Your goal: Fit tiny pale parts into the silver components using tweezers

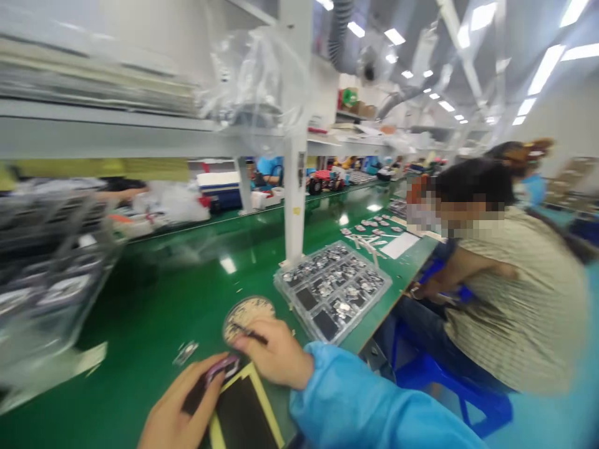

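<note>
My left hand (189, 399) grips a small flat part (224, 368) with a purple edge and a dark body, held between thumb and fingers. Pinched in my right hand (278, 352) is a slim dark tool (253, 334) that looks like tweezers, its tip over a round dish (259, 304) of small pale and dark pieces. Below both hands lies a black panel (248, 415) with a yellow border, partly covered by my left hand. A small clear-and-silver piece (186, 352) rests on the green table to the left of the dish.
A clear compartment tray (299, 312) of small metal parts sits right of the dish. Stacked trays (70, 287) stand at left. A white post (294, 206) rises from the green table (154, 280). A co-worker (510, 299) sits at right on a blue stool (461, 386).
</note>
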### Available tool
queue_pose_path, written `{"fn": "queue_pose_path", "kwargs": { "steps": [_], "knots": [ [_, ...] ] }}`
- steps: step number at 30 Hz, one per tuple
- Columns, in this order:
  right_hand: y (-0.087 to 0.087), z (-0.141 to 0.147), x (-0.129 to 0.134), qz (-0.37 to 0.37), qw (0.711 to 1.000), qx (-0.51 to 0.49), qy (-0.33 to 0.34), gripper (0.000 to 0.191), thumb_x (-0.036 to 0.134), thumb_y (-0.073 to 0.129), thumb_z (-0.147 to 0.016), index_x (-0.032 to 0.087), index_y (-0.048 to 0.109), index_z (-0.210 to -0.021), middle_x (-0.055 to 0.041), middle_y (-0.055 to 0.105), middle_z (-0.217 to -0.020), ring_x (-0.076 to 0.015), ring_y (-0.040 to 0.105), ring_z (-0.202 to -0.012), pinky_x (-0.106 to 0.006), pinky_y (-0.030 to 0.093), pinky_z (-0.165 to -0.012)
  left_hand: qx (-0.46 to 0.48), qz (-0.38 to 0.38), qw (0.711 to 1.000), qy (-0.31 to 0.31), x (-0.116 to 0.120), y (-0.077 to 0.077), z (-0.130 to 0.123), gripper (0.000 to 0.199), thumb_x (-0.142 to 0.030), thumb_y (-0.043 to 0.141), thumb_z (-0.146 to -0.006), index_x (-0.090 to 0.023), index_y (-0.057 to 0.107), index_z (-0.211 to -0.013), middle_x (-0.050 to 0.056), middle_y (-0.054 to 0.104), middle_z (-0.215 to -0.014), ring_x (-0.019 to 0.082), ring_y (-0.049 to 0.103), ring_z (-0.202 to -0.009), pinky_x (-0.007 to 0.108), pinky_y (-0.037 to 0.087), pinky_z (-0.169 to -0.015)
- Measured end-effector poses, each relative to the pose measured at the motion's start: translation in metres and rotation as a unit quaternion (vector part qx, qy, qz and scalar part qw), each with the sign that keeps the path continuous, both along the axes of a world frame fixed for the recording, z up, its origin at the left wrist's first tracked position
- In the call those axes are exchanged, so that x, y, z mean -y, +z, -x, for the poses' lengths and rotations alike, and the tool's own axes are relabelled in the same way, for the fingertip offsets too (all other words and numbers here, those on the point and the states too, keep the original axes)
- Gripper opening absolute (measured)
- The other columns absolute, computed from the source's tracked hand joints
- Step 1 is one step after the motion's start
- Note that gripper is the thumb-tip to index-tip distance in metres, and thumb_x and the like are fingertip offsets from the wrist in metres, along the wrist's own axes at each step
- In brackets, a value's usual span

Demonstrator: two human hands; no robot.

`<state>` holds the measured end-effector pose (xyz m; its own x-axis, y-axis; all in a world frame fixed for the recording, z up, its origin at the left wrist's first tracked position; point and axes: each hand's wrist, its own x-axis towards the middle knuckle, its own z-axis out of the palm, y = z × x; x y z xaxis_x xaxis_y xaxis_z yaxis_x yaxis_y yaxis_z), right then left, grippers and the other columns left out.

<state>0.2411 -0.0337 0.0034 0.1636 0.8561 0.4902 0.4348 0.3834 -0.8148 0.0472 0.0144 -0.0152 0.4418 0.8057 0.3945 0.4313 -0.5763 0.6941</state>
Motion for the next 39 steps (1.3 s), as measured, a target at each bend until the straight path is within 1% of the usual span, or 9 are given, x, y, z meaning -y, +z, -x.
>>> {"fn": "queue_pose_path", "kwargs": {
  "steps": [2, 5, 9, 13, 22, 30, 32, 36, 39],
  "knots": [
    [0.006, -0.001, 0.002, -0.019, 1.000, 0.002, 0.005, 0.012, 0.025, 0.064, -0.095, 0.017, 0.072, -0.092, -0.0043, 0.070, -0.087, -0.0165, 0.065, -0.087, -0.027, 0.050, -0.086, -0.006, 0.011, 1.000, -0.026, 0.003, 0.001, 0.002, 0.030, -0.047, 0.058, -0.091, -0.030, 0.072, -0.111, 0.002, 0.073, -0.113, 0.027, 0.069, -0.104, 0.033, 0.060, -0.085],
    [0.008, 0.000, 0.003, -0.031, 0.999, 0.000, 0.040, 0.007, 0.023, 0.071, -0.089, 0.017, 0.072, -0.093, -0.0042, 0.069, -0.088, -0.0176, 0.065, -0.087, -0.028, 0.051, -0.083, 0.000, 0.022, 0.999, -0.038, 0.010, 0.008, 0.000, 0.027, -0.037, 0.056, -0.095, -0.031, 0.068, -0.119, 0.003, 0.071, -0.113, 0.025, 0.066, -0.107, 0.037, 0.055, -0.094],
    [0.005, 0.002, 0.006, -0.007, 0.997, 0.014, 0.070, 0.009, 0.026, 0.070, -0.091, 0.018, 0.072, -0.088, -0.0045, 0.067, -0.085, -0.0185, 0.064, -0.084, -0.030, 0.052, -0.078, 0.012, 0.045, 0.998, -0.044, 0.019, 0.016, -0.002, 0.028, -0.028, 0.054, -0.096, -0.030, 0.068, -0.121, 0.005, 0.071, -0.111, 0.024, 0.065, -0.104, 0.037, 0.052, -0.094],
    [0.002, 0.005, 0.007, 0.004, 0.995, 0.025, 0.094, 0.007, 0.026, 0.074, -0.088, 0.019, 0.071, -0.087, -0.0028, 0.065, -0.086, -0.0182, 0.063, -0.084, -0.030, 0.051, -0.078, 0.018, 0.056, 0.998, -0.024, 0.023, 0.016, -0.001, 0.027, -0.023, 0.057, -0.094, -0.028, 0.068, -0.118, 0.005, 0.071, -0.112, 0.024, 0.064, -0.105, 0.038, 0.051, -0.096],
    [-0.004, 0.004, 0.006, -0.011, 0.990, 0.086, 0.106, 0.008, 0.022, 0.068, -0.092, 0.022, 0.073, -0.099, -0.0036, 0.062, -0.090, -0.0174, 0.062, -0.085, -0.028, 0.050, -0.075, 0.009, 0.065, 0.998, -0.013, 0.020, 0.012, 0.001, 0.032, -0.020, 0.057, -0.092, -0.026, 0.067, -0.121, 0.006, 0.070, -0.111, 0.024, 0.065, -0.104, 0.039, 0.051, -0.095],
    [0.000, 0.004, 0.008, 0.028, 0.988, 0.089, 0.125, 0.006, 0.021, 0.060, -0.096, 0.020, 0.066, -0.093, -0.0036, 0.064, -0.091, -0.0175, 0.062, -0.086, -0.028, 0.050, -0.078, -0.011, 0.053, 0.998, -0.010, 0.017, 0.013, 0.002, 0.028, -0.022, 0.055, -0.093, -0.027, 0.070, -0.116, 0.006, 0.071, -0.106, 0.025, 0.065, -0.099, 0.039, 0.051, -0.093],
    [-0.001, -0.001, 0.005, 0.028, 0.993, 0.080, 0.088, 0.009, 0.024, 0.059, -0.096, 0.020, 0.064, -0.090, -0.0037, 0.064, -0.088, -0.0186, 0.062, -0.085, -0.029, 0.050, -0.076, -0.005, 0.061, 0.998, -0.001, 0.015, 0.012, 0.003, 0.027, -0.023, 0.054, -0.093, -0.027, 0.069, -0.116, 0.005, 0.071, -0.106, 0.024, 0.065, -0.099, 0.038, 0.051, -0.092],
    [-0.009, -0.021, -0.004, 0.040, 0.988, 0.126, -0.076, 0.019, 0.027, 0.050, -0.099, 0.018, 0.066, -0.094, -0.0075, 0.064, -0.090, -0.0221, 0.063, -0.086, -0.033, 0.049, -0.079, -0.003, 0.076, 0.997, 0.015, 0.011, 0.008, 0.004, 0.031, -0.022, 0.056, -0.091, -0.029, 0.068, -0.119, 0.004, 0.071, -0.109, 0.024, 0.065, -0.098, 0.038, 0.051, -0.091],
    [-0.014, -0.031, -0.006, 0.046, 0.982, 0.146, -0.108, 0.021, 0.029, 0.050, -0.099, 0.017, 0.067, -0.101, -0.0094, 0.064, -0.095, -0.0236, 0.064, -0.089, -0.035, 0.050, -0.082, 0.006, 0.077, 0.996, 0.039, 0.003, 0.003, 0.008, 0.031, -0.023, 0.057, -0.090, -0.027, 0.065, -0.120, 0.003, 0.072, -0.103, 0.023, 0.066, -0.094, 0.037, 0.052, -0.088]
  ]
}}
